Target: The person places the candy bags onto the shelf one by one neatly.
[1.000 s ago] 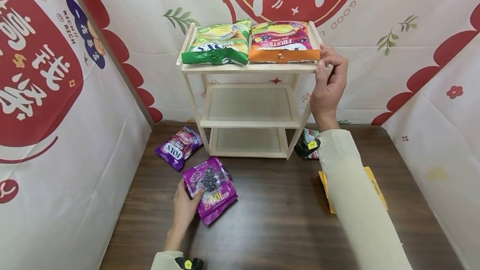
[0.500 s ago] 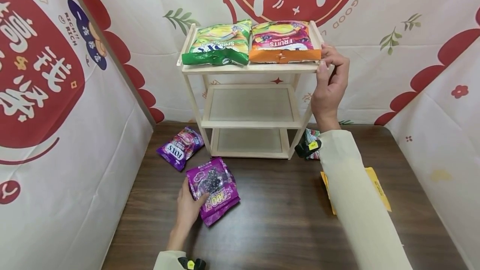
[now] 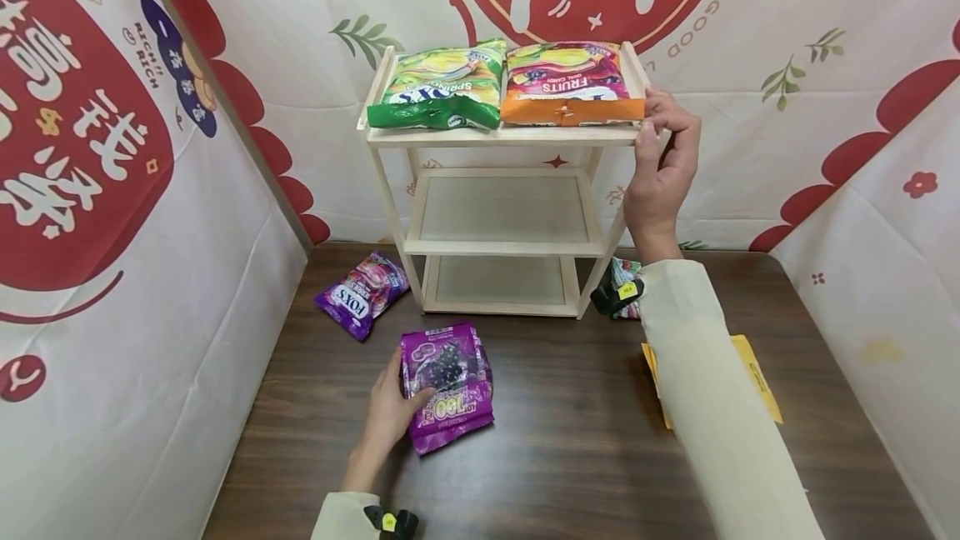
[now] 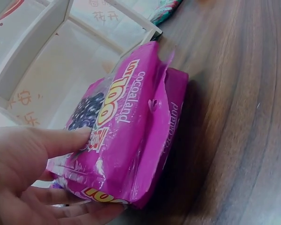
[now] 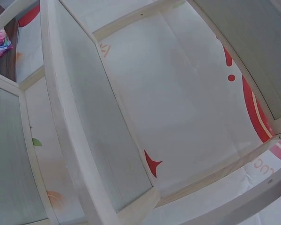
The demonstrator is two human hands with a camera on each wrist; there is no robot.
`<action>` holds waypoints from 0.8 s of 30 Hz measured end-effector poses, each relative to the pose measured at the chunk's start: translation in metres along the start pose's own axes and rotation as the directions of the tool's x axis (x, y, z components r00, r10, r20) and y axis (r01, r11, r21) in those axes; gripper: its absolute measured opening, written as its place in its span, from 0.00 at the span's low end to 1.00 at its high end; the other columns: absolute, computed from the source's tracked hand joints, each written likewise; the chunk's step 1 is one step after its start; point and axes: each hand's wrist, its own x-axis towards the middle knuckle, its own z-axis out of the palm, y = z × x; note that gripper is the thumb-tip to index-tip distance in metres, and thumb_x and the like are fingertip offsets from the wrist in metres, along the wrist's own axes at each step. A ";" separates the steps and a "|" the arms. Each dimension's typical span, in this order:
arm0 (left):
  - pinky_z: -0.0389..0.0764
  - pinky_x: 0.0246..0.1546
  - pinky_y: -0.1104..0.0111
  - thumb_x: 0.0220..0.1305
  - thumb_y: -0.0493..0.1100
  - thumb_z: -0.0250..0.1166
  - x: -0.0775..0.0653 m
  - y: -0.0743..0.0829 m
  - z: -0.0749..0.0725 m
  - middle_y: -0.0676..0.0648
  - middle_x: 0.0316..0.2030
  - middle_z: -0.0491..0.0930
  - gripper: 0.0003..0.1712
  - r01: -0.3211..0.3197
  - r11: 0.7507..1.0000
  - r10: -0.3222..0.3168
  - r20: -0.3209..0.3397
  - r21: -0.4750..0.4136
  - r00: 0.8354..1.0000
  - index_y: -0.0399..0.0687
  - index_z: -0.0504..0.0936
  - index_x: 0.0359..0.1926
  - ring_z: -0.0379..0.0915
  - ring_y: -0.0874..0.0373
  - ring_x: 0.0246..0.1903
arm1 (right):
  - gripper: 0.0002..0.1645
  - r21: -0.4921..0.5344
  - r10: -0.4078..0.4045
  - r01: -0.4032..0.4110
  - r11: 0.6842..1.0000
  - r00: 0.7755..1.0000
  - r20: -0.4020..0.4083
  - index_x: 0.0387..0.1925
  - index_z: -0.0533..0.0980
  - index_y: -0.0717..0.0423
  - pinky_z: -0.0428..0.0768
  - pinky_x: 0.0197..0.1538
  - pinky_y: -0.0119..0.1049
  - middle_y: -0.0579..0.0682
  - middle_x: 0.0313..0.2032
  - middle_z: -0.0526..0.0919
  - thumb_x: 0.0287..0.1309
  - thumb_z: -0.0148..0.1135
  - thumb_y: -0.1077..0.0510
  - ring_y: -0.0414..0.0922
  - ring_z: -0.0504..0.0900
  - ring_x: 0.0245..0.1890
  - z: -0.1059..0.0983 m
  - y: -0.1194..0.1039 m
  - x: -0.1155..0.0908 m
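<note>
My left hand [image 3: 390, 407] holds a purple candy bag [image 3: 450, 390] with a grape picture, thumb across its face and fingers along its left side. In the left wrist view this bag [image 4: 126, 112] tilts over the table, and its underside is hidden. At the upper right corner of a small wooden three-tier shelf [image 3: 504, 248], my right hand [image 3: 663, 161] grips the frame with curled fingers. The top tier bears a green candy bag [image 3: 442, 86] and an orange-and-purple candy bag [image 3: 566, 77], side by side. The right wrist view shows the shelf's tiers [image 5: 98, 112] but not the hand.
A purple Fox's bag [image 3: 362, 294] lies on the table [image 3: 555, 457] left of the shelf. Partly behind the right wrist is a multicoloured pack [image 3: 624, 286]. A yellow pack [image 3: 756, 377] lies under the right sleeve. Printed cloth walls [image 3: 217, 290] enclose the table at the back and sides.
My left hand has moved to the right with the purple grape candy bag, which has turned a little straighter. My right hand keeps its grip on the shelf corner.
</note>
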 end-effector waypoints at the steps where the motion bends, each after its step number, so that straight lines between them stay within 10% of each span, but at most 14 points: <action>1: 0.62 0.58 0.42 0.50 0.44 0.74 0.000 0.001 0.001 0.23 0.60 0.63 0.52 -0.005 1.000 0.005 0.012 0.000 1.000 0.33 0.55 0.70 0.62 0.28 0.58 | 0.08 -0.002 0.002 -0.002 1.000 1.000 0.002 0.38 0.69 0.59 0.63 0.65 0.45 0.48 0.47 0.75 0.57 0.45 0.63 0.52 0.66 0.62 0.000 0.000 0.000; 17: 0.62 0.59 0.42 0.52 0.49 0.73 -0.006 0.014 0.020 0.29 0.63 0.64 0.51 -0.130 0.991 0.123 0.185 0.026 0.975 0.41 0.56 0.72 0.62 0.32 0.60 | 0.08 -0.007 -0.021 0.021 1.000 1.000 -0.001 0.38 0.70 0.58 0.63 0.65 0.45 0.49 0.47 0.75 0.57 0.46 0.63 0.54 0.66 0.62 -0.005 0.002 0.000; 24: 0.71 0.53 0.46 0.53 0.46 0.72 -0.012 0.008 0.023 0.32 0.55 0.72 0.44 -0.132 0.987 0.141 0.109 -0.088 0.984 0.37 0.64 0.68 0.72 0.38 0.51 | 0.08 -0.015 -0.033 0.033 0.999 0.999 0.003 0.37 0.70 0.61 0.61 0.66 0.45 0.46 0.46 0.75 0.56 0.46 0.63 0.55 0.66 0.62 -0.002 0.001 0.001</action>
